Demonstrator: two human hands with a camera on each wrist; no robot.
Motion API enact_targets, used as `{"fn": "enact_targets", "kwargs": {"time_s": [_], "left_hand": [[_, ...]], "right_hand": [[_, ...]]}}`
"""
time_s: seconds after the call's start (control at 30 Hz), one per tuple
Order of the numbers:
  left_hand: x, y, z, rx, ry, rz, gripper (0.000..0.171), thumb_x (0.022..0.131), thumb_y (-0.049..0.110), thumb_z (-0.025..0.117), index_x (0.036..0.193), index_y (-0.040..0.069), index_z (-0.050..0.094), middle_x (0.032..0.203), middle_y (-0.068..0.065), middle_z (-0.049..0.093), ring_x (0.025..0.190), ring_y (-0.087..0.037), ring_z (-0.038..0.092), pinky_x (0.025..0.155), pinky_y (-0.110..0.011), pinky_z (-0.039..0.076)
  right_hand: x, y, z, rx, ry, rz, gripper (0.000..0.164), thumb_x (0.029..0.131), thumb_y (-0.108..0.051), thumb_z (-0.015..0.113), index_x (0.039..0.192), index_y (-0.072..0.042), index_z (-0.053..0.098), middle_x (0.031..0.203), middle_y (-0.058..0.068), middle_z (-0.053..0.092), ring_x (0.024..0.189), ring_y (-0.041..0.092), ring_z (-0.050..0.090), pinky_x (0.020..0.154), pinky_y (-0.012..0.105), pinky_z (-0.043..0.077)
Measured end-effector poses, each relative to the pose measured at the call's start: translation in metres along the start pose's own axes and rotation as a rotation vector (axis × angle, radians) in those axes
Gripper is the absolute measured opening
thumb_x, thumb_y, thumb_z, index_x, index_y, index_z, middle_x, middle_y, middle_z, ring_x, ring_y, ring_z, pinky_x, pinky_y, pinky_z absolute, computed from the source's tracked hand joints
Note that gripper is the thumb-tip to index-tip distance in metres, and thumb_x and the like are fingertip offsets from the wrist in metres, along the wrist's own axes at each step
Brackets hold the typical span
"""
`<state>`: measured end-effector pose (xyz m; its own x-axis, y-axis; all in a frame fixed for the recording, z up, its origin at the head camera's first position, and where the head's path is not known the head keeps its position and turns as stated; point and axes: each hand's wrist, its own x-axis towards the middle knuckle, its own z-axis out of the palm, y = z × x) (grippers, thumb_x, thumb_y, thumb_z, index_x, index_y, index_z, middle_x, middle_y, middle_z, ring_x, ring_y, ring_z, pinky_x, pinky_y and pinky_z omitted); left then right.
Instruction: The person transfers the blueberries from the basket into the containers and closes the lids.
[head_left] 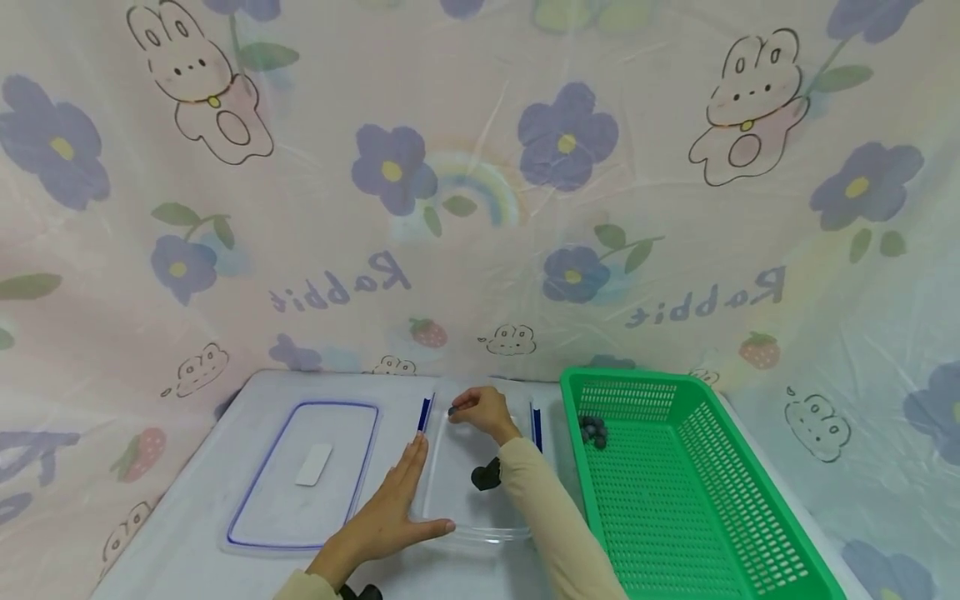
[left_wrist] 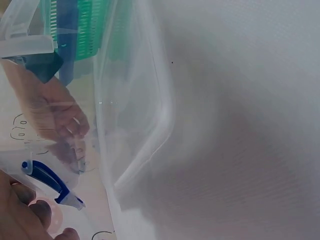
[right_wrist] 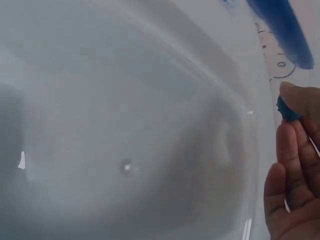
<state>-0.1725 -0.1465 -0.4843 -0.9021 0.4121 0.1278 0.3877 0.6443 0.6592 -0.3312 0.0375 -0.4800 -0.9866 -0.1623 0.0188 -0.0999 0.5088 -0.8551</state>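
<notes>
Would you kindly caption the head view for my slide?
Right hand pinches a small blue item over a clear container, left hand at its side.

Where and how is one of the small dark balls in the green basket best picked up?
Probably from above, with a light pinch on opposite rounded sides: the small dark balls sit bunched near the left wall of the green basket, which would hinder coming from that side, while the top is open.

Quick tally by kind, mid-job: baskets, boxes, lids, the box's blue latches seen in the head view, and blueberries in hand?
Green basket: 1
Clear box: 1
Lid: 1
Blue latches: 2
Blueberry in right hand: 1
Total: 6

Basket blueberries overlap too much to count, so are left out.
</notes>
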Motion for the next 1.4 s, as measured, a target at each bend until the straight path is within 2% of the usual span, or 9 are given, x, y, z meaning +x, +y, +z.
{"fn": "enact_targets", "kwargs": {"time_s": [0.43, 0.87, 1.4], "left_hand": [[-0.001, 0.001, -0.002, -0.017, -0.010, -0.013, 0.113, 0.082, 0.055, 0.072, 0.156, 0.008, -0.001, 0.161, -0.011, -0.003, 0.145, -0.034, 0.002, 0.110, -0.063, 0.009], [-0.001, 0.001, -0.003, -0.028, -0.032, -0.023, 0.114, 0.082, 0.054, 0.072, 0.156, 0.011, -0.003, 0.161, -0.009, -0.006, 0.145, -0.035, 0.000, 0.109, -0.064, 0.011], [-0.001, 0.002, -0.002, -0.005, -0.008, -0.018, 0.113, 0.081, 0.055, 0.071, 0.156, 0.011, -0.001, 0.162, -0.009, -0.003, 0.145, -0.034, 0.003, 0.110, -0.061, 0.015]], "right_hand": [[-0.002, 0.001, 0.004, -0.028, -0.055, 0.036, 0.020, 0.071, 0.000, 0.085, 0.087, -0.003, 0.074, 0.074, 0.000, 0.069, 0.069, 0.012, 0.062, 0.071, 0.029, 0.051], [0.005, 0.010, 0.012, -0.064, -0.084, 0.079, 0.020, 0.070, -0.001, 0.086, 0.085, -0.006, 0.074, 0.073, -0.002, 0.067, 0.068, 0.013, 0.060, 0.068, 0.027, 0.050], [0.006, 0.011, 0.014, -0.072, -0.072, 0.075, 0.021, 0.068, -0.001, 0.087, 0.084, -0.006, 0.074, 0.072, -0.002, 0.067, 0.068, 0.013, 0.060, 0.066, 0.027, 0.050]]}}
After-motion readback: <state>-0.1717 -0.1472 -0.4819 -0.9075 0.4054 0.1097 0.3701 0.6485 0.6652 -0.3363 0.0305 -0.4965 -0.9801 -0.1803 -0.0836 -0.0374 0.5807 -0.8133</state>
